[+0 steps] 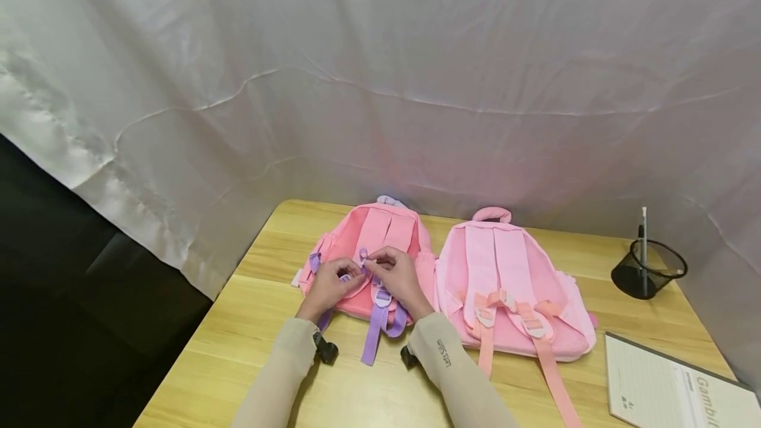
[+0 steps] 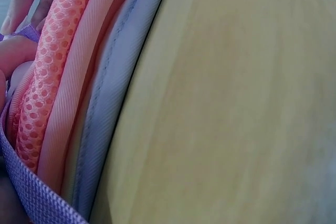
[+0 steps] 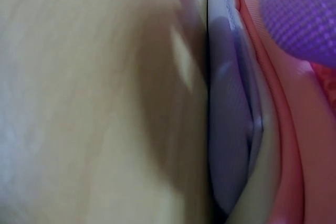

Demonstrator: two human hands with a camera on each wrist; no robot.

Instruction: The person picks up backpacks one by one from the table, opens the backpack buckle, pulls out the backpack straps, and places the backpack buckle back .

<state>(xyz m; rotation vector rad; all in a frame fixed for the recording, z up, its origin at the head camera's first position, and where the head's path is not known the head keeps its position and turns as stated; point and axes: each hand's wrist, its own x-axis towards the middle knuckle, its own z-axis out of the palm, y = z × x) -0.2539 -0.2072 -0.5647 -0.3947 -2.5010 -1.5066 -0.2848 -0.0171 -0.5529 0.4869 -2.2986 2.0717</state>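
A coral-pink backpack lies back side up on the table, its shoulder straps facing me. Both hands meet over its middle at a purple webbing strap. Thumb and fingers of my left hand pinch the strap from the left. From the other side my right hand pinches it with thumb and forefinger. A purple strap end hangs below a light buckle onto the table. In the left wrist view, purple webbing crosses the coral mesh edge. Purple webbing bulges close in the right wrist view.
Right beside it lies a lighter pink backpack with peach straps trailing forward. A black mesh pen holder with a pen stands tilted at the back right. A notebook lies front right. Grey curtain hangs behind the table.
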